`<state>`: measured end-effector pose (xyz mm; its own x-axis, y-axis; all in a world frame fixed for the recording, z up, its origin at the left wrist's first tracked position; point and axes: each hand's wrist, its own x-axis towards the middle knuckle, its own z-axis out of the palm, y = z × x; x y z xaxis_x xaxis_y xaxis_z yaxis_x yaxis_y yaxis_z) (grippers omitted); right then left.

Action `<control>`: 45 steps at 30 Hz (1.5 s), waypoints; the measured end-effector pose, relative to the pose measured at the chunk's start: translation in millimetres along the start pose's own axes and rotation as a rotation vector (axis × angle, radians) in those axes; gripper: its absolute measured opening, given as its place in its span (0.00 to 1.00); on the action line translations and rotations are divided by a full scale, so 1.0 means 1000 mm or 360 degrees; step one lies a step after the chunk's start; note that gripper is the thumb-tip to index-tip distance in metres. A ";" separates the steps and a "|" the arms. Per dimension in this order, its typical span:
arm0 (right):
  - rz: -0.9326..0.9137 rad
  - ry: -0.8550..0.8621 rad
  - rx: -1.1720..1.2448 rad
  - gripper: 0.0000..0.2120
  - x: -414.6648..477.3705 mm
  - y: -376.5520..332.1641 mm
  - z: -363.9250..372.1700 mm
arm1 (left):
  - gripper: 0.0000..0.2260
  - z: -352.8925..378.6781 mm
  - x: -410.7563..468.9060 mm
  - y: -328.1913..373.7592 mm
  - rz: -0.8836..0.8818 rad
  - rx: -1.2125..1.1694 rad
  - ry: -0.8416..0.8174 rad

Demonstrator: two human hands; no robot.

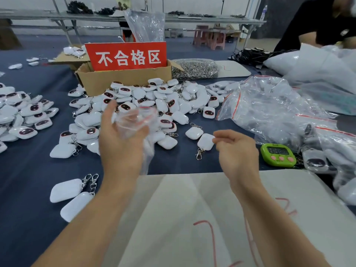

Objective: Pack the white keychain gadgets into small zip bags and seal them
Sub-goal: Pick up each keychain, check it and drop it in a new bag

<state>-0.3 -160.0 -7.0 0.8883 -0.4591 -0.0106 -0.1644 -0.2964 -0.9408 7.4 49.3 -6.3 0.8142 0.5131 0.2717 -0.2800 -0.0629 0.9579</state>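
Beyond white sheet [192,199], left grip [119,139] loosely holds zip bag [138,120]; right grip [237,151] curled.

Ahead of me on the dark blue tablecloth [28,170] stands an open cardboard box [119,81] with a red sign [126,56] propped upright in it, and just to its right lies a clear bag [194,69] full of small metal clips. A green timer [278,155] with pink buttons sits to my right, beside the white sheet [192,218] marked in red that lies nearest me. Someone in black [316,22] leans in at the far right.
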 end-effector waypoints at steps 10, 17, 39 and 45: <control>-0.0501 -0.0428 -0.0942 0.18 -0.011 0.005 0.014 | 0.35 -0.004 -0.010 0.020 0.1064 0.0627 -0.0122; -0.0449 -0.0257 -0.0906 0.22 -0.013 0.005 0.009 | 0.41 0.021 -0.042 -0.015 0.0711 0.1302 -0.1046; 0.0061 -0.0803 0.0765 0.08 -0.020 -0.008 0.006 | 0.16 0.023 -0.058 0.005 0.0590 0.0883 -0.0725; 0.0023 -0.0935 0.0808 0.10 -0.019 -0.009 0.000 | 0.12 0.023 -0.053 0.005 0.0508 0.0684 -0.0766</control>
<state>-15.1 -148.3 2.1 0.9925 0.1015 -0.0686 -0.0872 0.1914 -0.9776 -25.5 2.6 -13.9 0.8877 -0.0146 0.4601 -0.3973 -0.5292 0.7498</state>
